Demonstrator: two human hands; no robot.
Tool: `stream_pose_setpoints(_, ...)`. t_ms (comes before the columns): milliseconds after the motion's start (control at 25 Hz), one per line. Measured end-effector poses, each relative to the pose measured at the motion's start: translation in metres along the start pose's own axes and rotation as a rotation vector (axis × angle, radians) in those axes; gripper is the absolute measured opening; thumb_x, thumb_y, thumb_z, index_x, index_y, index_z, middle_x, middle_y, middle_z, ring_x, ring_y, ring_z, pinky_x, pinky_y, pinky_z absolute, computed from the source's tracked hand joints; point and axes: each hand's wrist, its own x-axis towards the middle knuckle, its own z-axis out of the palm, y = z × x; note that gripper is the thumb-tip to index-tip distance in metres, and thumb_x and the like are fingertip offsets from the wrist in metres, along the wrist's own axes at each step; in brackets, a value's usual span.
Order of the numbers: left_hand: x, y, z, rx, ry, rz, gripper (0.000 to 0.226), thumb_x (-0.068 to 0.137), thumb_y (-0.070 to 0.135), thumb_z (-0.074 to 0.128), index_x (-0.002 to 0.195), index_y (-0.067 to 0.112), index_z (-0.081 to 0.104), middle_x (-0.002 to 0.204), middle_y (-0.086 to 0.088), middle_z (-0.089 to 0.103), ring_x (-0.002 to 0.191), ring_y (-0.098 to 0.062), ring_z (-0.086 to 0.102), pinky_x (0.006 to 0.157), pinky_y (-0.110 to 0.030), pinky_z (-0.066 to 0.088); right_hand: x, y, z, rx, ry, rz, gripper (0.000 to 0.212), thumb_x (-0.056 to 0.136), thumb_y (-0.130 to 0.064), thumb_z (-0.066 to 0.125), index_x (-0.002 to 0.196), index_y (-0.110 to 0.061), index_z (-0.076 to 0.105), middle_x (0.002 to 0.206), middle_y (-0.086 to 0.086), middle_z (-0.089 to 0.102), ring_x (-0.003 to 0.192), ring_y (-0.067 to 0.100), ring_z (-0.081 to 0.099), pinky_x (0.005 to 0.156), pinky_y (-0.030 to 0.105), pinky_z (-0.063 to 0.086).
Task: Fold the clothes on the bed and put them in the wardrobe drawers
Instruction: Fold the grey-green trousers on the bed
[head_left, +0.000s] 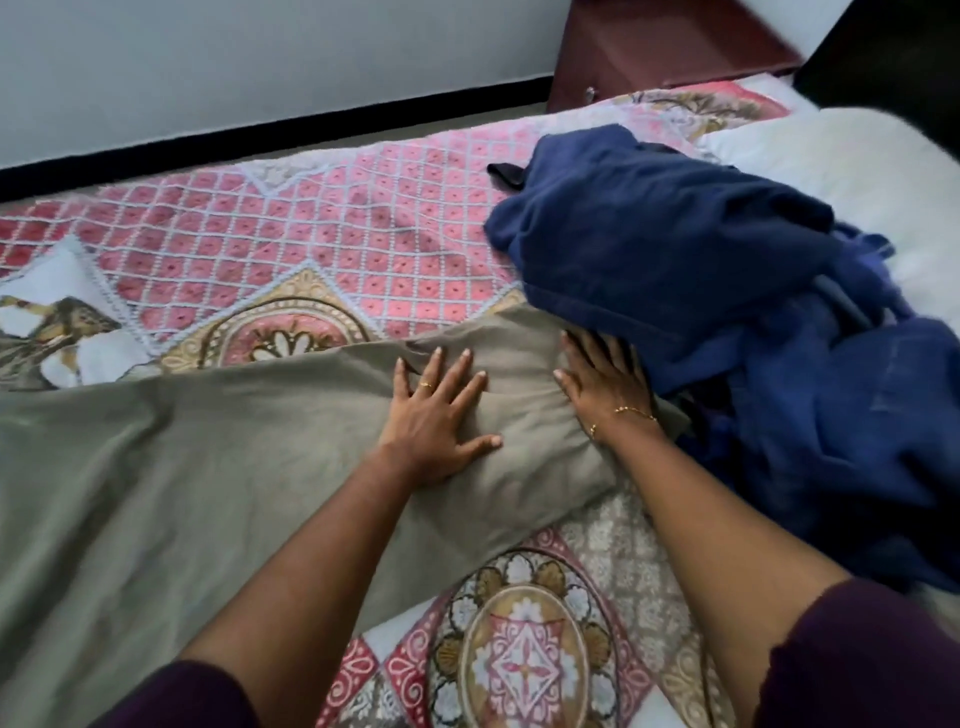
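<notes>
A grey-green garment lies spread across the bed from the left edge to the middle. My left hand presses flat on its right end, fingers straight and spread. My right hand lies flat beside it on the same cloth, fingertips at the edge of a heap of dark blue clothes. That heap covers the right side of the bed and hides the end of the grey-green garment.
The bed carries a pink and beige patterned cover. A white pillow lies at the far right. A dark red wooden cabinet stands beyond the bed, against a white wall with a black skirting.
</notes>
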Motion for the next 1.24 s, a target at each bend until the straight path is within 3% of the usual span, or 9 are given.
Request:
stream_pose_setpoints(160,-0.004,0.016,-0.006,0.051,0.112,0.003,0.098,0.072,0.079,0.005,0.146,0.020,0.029,0.157,-0.005,0.014,0.145,-0.028,0.004,0.109,-0.061,-0.011,0.001,0.003,-0.012,0.070,0.044,0.185,0.056,0.097,-0.037,0.041,0.144,-0.010,0.026,0.148,0.020,0.027,0.133,0.035,0.030,0.106,0.041,0.026)
stream_pose_setpoints(320,-0.010,0.049,0.004,0.096,0.236,0.202,0.089,0.085,0.072,0.014,0.131,0.005,0.052,0.142,-0.016,0.045,0.134,-0.036,0.036,0.111,-0.056,0.019,0.011,0.029,-0.031,0.318,-0.049,0.258,0.055,0.098,-0.035,0.041,0.144,-0.006,0.028,0.151,0.016,0.028,0.135,0.033,0.032,0.107,0.036,0.029)
stream_pose_setpoints(440,-0.006,0.064,0.013,0.063,0.136,0.272,0.099,0.080,0.077,0.004,0.144,0.007,0.033,0.152,-0.017,0.024,0.141,-0.037,0.017,0.113,-0.057,0.013,0.010,0.047,-0.043,0.496,-0.037,0.336,0.053,0.101,-0.030,0.035,0.146,-0.006,0.023,0.155,0.012,0.019,0.140,0.028,0.022,0.108,0.027,0.016)
stream_pose_setpoints(560,-0.002,0.065,0.021,0.029,0.090,0.286,0.106,0.073,0.083,-0.001,0.147,0.012,0.027,0.155,-0.015,0.015,0.143,-0.035,0.005,0.113,-0.058,0.009,0.006,0.045,-0.045,0.414,-0.237,0.278,0.057,0.100,-0.036,0.033,0.147,-0.007,0.020,0.155,0.013,0.017,0.141,0.029,0.021,0.111,0.030,0.019)
stream_pose_setpoints(680,0.005,0.062,0.012,-0.089,0.227,0.151,0.096,0.078,0.081,0.007,0.138,0.017,0.044,0.147,-0.010,0.038,0.136,-0.033,0.034,0.107,-0.053,0.026,0.009,0.036,-0.051,0.514,-0.398,0.283,0.069,0.096,-0.048,0.038,0.149,-0.010,0.014,0.156,0.010,0.011,0.142,0.029,0.016,0.114,0.033,0.016)
stream_pose_setpoints(880,0.027,0.046,0.002,-0.089,0.073,-0.213,0.107,0.058,0.088,0.007,0.149,0.033,0.005,0.158,0.002,-0.009,0.144,-0.024,-0.015,0.113,-0.054,-0.006,0.018,0.036,-0.048,0.932,-0.472,0.327,0.067,0.090,-0.049,0.051,0.145,-0.016,0.029,0.151,0.005,0.028,0.136,0.024,0.030,0.112,0.031,0.025)
stream_pose_setpoints(1080,0.039,0.046,-0.018,-0.014,-0.064,-0.203,0.104,0.064,0.088,0.038,0.147,0.040,0.000,0.157,0.010,-0.013,0.144,-0.028,-0.011,0.110,-0.061,0.009,0.017,0.022,-0.055,1.133,-0.497,0.423,0.041,0.088,-0.043,0.057,0.122,-0.019,0.055,0.114,-0.002,0.056,0.107,0.018,0.053,0.094,0.031,0.043)
stream_pose_setpoints(1160,0.041,0.045,-0.030,-0.107,-0.086,-0.236,0.096,0.067,0.084,0.043,0.147,0.042,0.011,0.157,0.013,-0.003,0.145,-0.026,-0.003,0.108,-0.058,0.011,0.012,0.002,-0.067,1.178,-0.520,0.403,0.023,0.092,-0.032,0.056,0.106,-0.015,0.059,0.095,0.001,0.059,0.084,0.017,0.057,0.072,0.027,0.048)
stream_pose_setpoints(1240,0.036,0.045,-0.039,-0.557,0.152,-0.326,0.064,0.084,0.066,0.045,0.139,0.034,0.040,0.150,0.008,0.033,0.139,-0.021,0.026,0.110,-0.047,0.018,0.012,-0.025,-0.075,1.012,-0.415,0.307,0.012,0.092,-0.020,0.054,0.097,-0.010,0.058,0.095,0.010,0.062,0.082,0.023,0.059,0.063,0.024,0.045)
